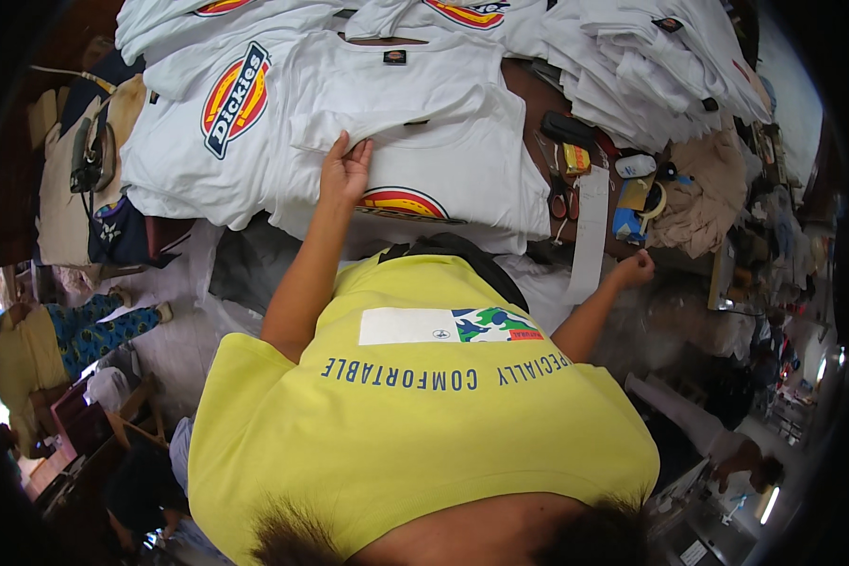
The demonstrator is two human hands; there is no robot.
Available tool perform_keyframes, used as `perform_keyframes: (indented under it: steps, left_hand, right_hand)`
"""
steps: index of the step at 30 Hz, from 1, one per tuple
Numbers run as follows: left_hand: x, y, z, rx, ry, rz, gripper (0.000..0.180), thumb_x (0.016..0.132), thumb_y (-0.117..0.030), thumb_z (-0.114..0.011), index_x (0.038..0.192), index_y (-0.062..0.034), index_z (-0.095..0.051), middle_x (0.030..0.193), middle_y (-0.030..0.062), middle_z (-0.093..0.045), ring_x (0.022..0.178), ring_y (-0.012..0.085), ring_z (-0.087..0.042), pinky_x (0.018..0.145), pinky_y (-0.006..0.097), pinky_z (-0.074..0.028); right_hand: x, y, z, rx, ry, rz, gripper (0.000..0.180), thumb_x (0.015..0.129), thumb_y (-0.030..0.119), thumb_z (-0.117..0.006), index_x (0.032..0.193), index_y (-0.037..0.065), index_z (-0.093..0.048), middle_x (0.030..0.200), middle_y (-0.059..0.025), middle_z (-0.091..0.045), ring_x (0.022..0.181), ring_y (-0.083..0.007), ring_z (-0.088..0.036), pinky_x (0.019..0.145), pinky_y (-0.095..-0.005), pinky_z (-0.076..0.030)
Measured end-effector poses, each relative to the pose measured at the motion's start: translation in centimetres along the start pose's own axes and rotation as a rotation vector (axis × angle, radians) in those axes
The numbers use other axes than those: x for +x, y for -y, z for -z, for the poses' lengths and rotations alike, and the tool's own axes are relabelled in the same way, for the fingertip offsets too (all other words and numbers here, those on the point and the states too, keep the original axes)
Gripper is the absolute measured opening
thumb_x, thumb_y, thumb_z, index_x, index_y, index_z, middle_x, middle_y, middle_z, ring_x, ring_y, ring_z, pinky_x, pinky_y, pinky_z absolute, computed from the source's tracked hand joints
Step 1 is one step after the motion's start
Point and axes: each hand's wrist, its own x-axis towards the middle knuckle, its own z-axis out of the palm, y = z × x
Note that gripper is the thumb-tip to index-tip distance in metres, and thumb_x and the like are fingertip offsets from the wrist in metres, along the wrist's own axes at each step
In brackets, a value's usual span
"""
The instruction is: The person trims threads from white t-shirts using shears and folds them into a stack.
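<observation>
A white sleeveless shirt [481, 179] with a red and yellow printed emblem lies spread on the table in front of me. My left hand [347, 172] is closed on a lifted fold of it, with the fingertips at the cloth edge. Another white shirt [174, 156] with the same emblem lies to its left. Off to the right, my right hand [635, 270] is by the table's near edge, beside a long white paper strip [590, 236]. Its fingers are curled closed, and whatever may be in them is hidden.
Stacked white shirts [646, 71] fill the far right. Red-handled scissors [563, 200], a dark case [568, 130], a yellow packet [576, 159], a tape roll [653, 200] and beige cloth [703, 203] lie at right. An iron [92, 156] stands at left. A person [28, 368] is at lower left.
</observation>
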Motion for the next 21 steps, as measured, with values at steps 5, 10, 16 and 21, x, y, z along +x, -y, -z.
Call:
perform_keyframes:
  steps: [5, 10, 16, 21]
  left_hand:
    - [-0.5, 0.1, 0.9, -0.019, 0.015, 0.001, 0.025, 0.081, -0.01, -0.061, 0.101, -0.0011, -0.051, 0.105, 0.014, -0.057, 0.103, 0.0289, -0.054, 0.096, 0.044, -0.039]
    - [-2.6, -0.3, 1.4, -0.017, 0.009, -0.015, 0.031, 0.083, -0.018, -0.059, 0.107, -0.0021, -0.048, 0.109, 0.0147, -0.056, 0.105, 0.0299, -0.052, 0.096, 0.044, -0.038]
    - [-4.4, -0.7, 2.9, -0.024, 0.028, -0.047, 0.036, 0.089, -0.028, -0.048, 0.114, -0.0015, -0.044, 0.115, 0.0154, -0.053, 0.107, 0.0306, -0.051, 0.097, 0.044, -0.036]
    - [-5.3, -0.7, 3.3, -0.057, 0.083, -0.098, 0.035, 0.09, -0.026, -0.044, 0.116, -0.0029, -0.043, 0.115, 0.0143, -0.053, 0.107, 0.0274, -0.051, 0.096, 0.042, -0.036]
  right_hand:
    - [-3.9, 7.0, -3.2, 0.449, 0.382, 0.353, 0.017, 0.084, 0.015, -0.059, 0.09, -0.001, -0.058, 0.089, -0.0078, -0.059, 0.081, -0.0156, -0.055, 0.074, -0.0272, -0.045]
    - [-13.0, 22.8, -6.9, 0.786, 0.978, 0.607, 0.014, 0.083, 0.012, -0.06, 0.086, -0.001, -0.057, 0.083, -0.004, -0.058, 0.077, -0.0098, -0.052, 0.072, -0.0226, -0.042]
    - [-24.6, 31.8, -8.4, 0.743, 1.883, 0.855, 0.008, 0.082, 0.009, -0.056, 0.085, 0.001, -0.054, 0.073, 0.0002, -0.053, 0.068, -0.0063, -0.047, 0.063, -0.0199, -0.04]
    - [-29.6, 31.3, -8.8, 0.4, 1.992, 1.089, 0.028, 0.078, 0.006, -0.059, 0.105, 0.006, -0.052, 0.068, -0.0056, -0.054, 0.064, -0.0116, -0.05, 0.063, -0.0257, -0.043]
